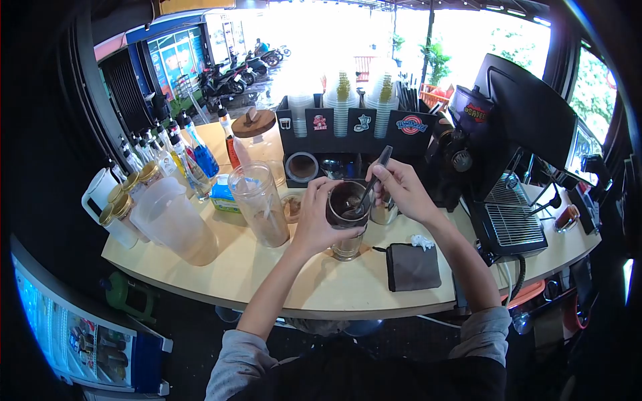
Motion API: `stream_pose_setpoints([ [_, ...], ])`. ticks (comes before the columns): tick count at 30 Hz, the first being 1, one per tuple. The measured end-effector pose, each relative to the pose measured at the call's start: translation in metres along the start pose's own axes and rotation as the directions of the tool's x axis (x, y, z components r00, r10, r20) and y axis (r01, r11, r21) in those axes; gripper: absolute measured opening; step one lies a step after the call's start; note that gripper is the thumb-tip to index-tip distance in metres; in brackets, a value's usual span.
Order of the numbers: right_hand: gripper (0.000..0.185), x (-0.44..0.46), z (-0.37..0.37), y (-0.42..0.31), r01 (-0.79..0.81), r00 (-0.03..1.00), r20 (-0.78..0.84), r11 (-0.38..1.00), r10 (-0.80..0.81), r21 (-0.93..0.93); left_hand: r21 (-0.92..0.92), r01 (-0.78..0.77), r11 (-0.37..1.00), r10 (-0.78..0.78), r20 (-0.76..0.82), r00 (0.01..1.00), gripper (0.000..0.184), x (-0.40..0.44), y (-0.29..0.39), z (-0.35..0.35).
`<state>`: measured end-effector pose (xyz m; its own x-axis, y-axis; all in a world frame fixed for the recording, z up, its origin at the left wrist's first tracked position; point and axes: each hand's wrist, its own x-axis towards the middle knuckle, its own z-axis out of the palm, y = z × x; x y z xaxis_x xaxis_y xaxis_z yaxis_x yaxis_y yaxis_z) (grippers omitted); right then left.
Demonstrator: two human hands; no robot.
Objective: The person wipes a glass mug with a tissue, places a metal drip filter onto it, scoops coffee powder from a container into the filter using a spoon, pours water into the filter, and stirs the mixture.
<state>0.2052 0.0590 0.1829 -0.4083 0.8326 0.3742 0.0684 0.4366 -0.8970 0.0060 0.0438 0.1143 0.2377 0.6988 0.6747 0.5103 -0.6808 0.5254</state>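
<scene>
My left hand [319, 217] is wrapped round a round glass [347, 212] with dark contents, its open top facing me. Below it shows a clear glass base [347, 250]; whether that is a separate glass, I cannot tell. A spoon [383, 158] with a dark handle is gripped in my right hand [400, 190], slanting down into the glass; its lower end is inside, partly hidden. Behind my right hand stands a small cup [384, 213], mostly covered. To the left of my left hand is a tall clear pitcher [259, 207] with brownish residue.
A large translucent jug [175, 224], lidded jars [120, 204] and syrup bottles [200, 155] fill the left side. Stacked plastic cups [342, 100] stand in a black organizer [348, 127] behind. A folded dark cloth [413, 267] lies front right, beside an espresso machine [508, 214].
</scene>
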Motion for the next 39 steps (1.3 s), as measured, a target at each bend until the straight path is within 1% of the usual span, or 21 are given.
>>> stream_pose_setpoints([
  [2, 0.028, 0.001, 0.0, 0.002, 0.026, 0.999, 0.019, 1.0, -0.026, 0.015, 0.007, 0.04, 0.999, -0.039, -0.111, 0.993, 0.09, -0.003, 0.001, 0.006],
  [6, 0.028, 0.001, 0.0, 0.002, 0.036, 0.999, 0.022, 0.999, -0.036, 0.014, 0.0, 0.126, 0.992, -0.124, -0.189, 0.974, 0.087, -0.003, 0.011, 0.012],
  [9, 0.028, 0.001, -0.001, 0.004, 0.049, 0.999, 0.021, 0.999, -0.049, 0.003, 0.079, 0.082, 0.994, -0.062, -0.227, 0.972, 0.087, -0.006, 0.011, 0.016],
  [11, 0.028, 0.0, 0.0, 0.006, 0.049, 0.999, 0.014, 0.998, -0.05, 0.027, 0.21, 0.177, 0.961, -0.117, -0.27, 0.956, 0.086, -0.009, 0.021, 0.014],
  [12, 0.028, 0.0, -0.001, 0.006, 0.049, 0.999, 0.013, 0.998, -0.049, 0.027, 0.21, 0.177, 0.962, -0.117, -0.269, 0.956, 0.086, -0.009, 0.021, 0.015],
  [14, 0.028, -0.001, 0.0, 0.007, 0.062, 0.998, -0.005, 0.998, -0.062, 0.02, 0.099, 0.264, 0.959, -0.24, -0.207, 0.949, 0.086, -0.01, 0.02, 0.015],
  [15, 0.028, -0.001, 0.002, 0.007, 0.062, 0.998, -0.004, 0.998, -0.062, 0.021, 0.099, 0.266, 0.959, -0.241, -0.208, 0.948, 0.086, -0.01, 0.019, 0.015],
  [17, 0.028, -0.002, 0.006, 0.007, 0.05, 0.997, -0.069, 0.997, -0.046, 0.058, 0.015, 0.227, 0.974, -0.22, -0.194, 0.956, 0.085, -0.008, 0.015, 0.018],
  [18, 0.028, -0.002, 0.008, 0.007, 0.051, 0.997, -0.068, 0.997, -0.047, 0.057, 0.015, 0.227, 0.974, -0.22, -0.195, 0.956, 0.085, -0.008, 0.013, 0.018],
  [20, 0.028, -0.003, 0.011, 0.006, 0.058, 0.991, -0.124, 0.996, -0.049, 0.067, -0.017, 0.119, 0.993, -0.12, -0.182, 0.976, 0.086, -0.006, 0.008, 0.019],
  [24, 0.028, -0.007, 0.0, 0.009, 0.038, 0.996, -0.079, 0.999, -0.038, -0.01, 0.011, 0.088, 0.996, -0.086, -0.14, 0.986, 0.089, -0.005, 0.01, 0.009],
  [26, 0.028, -0.008, -0.006, 0.006, 0.081, 0.992, -0.097, 0.997, -0.08, 0.012, -0.016, 0.078, 0.997, -0.08, -0.159, 0.984, 0.094, -0.003, 0.014, 0.004],
  [27, 0.024, -0.009, -0.005, 0.001, 0.079, 0.992, -0.108, 0.992, -0.068, 0.094, -0.016, 0.08, 0.997, -0.082, -0.158, 0.984, 0.094, -0.002, 0.013, 0.002],
  [29, 0.024, -0.01, -0.003, -0.005, 0.08, 0.993, -0.096, 0.995, -0.073, 0.067, -0.128, 0.1, 0.987, -0.115, -0.115, 0.987, 0.097, 0.003, 0.012, -0.002],
  [30, 0.023, -0.011, -0.004, -0.006, 0.084, 0.993, -0.085, 0.996, -0.08, 0.038, -0.128, 0.1, 0.987, -0.115, -0.113, 0.987, 0.097, 0.003, 0.01, -0.004],
  [34, 0.023, -0.011, -0.01, -0.001, 0.11, 0.992, -0.061, 0.994, -0.109, 0.023, -0.146, 0.029, 0.989, -0.038, -0.059, 0.998, 0.095, 0.008, 0.003, -0.011],
  [35, 0.023, -0.011, -0.01, -0.003, 0.116, 0.99, -0.088, 0.992, -0.111, 0.047, -0.137, -0.001, 0.991, -0.005, -0.046, 0.999, 0.094, 0.008, 0.002, -0.012],
  [36, 0.024, -0.011, -0.009, -0.004, 0.121, 0.987, -0.114, 0.99, -0.113, 0.071, -0.137, 0.0, 0.991, -0.006, -0.048, 0.999, 0.094, 0.008, 0.001, -0.013],
  [37, 0.024, -0.012, -0.008, -0.004, 0.122, 0.987, -0.113, 0.99, -0.113, 0.071, -0.149, 0.045, 0.988, -0.049, -0.025, 0.998, 0.092, 0.007, 0.001, -0.013],
  [38, 0.024, -0.014, -0.006, -0.004, 0.114, 0.989, -0.093, 0.993, -0.112, 0.019, -0.16, 0.09, 0.983, -0.091, -0.002, 0.996, 0.091, 0.007, 0.0, -0.013],
  [39, 0.024, -0.016, -0.004, -0.004, 0.108, 0.991, -0.074, 0.994, -0.11, -0.035, -0.16, 0.089, 0.983, -0.09, -0.001, 0.996, 0.091, 0.007, 0.0, -0.014],
])
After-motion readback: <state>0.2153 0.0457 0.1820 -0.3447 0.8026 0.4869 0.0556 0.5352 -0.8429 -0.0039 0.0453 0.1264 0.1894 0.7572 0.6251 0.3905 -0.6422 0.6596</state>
